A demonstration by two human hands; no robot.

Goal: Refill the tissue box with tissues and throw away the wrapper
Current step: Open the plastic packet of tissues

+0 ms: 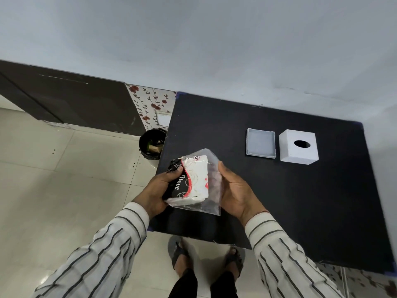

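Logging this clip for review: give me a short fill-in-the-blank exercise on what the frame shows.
1. Both hands, left hand and right hand, hold the clear plastic tissue pack above the ____ tabletop.
2. The white cube tissue-box cover has a ____ hole on top.
3. The shallow grey tray lies to the cover's ____.
4. The round black waste bin stands on the ____.

Missing words: black; round; left; floor
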